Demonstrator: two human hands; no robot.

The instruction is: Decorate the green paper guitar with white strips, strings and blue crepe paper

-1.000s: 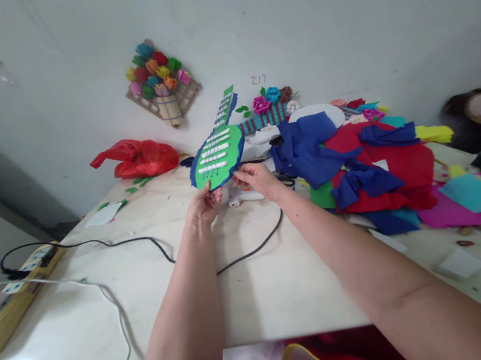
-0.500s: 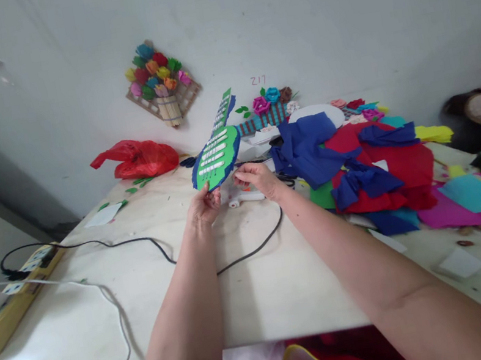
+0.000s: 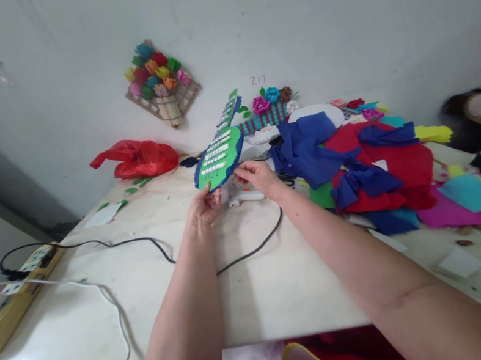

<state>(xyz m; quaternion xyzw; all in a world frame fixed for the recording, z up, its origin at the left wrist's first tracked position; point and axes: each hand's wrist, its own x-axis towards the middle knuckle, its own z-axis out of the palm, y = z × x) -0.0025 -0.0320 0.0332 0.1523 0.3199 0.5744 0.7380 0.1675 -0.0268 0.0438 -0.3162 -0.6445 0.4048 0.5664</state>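
A guitar-shaped craft piece [image 3: 231, 149], green with a ragged blue edge and rows of white strips, is held tilted above the table. My left hand [image 3: 206, 203] pinches its lower end, thumb on the green face. At its lower right edge, the fingertips of my right hand [image 3: 258, 175] are closed on the blue border. Just below my hands lies a white glue gun [image 3: 248, 196], partly hidden by my right hand. A black cord [image 3: 253, 253] runs across the table near it.
Blue cloth-like sheets [image 3: 309, 149] and red sheets [image 3: 411, 174] are heaped at the right. At the back left sits a red plastic bag [image 3: 143, 158]. A yellow power strip [image 3: 19, 299] with cables lies along the left edge. A flower decoration [image 3: 162, 82] hangs on the wall.
The guitar-shaped piece has shifted slightly right and turned a little. My right fingertips, earlier just beside its edge, now grip the blue border. My left hand keeps its hold.
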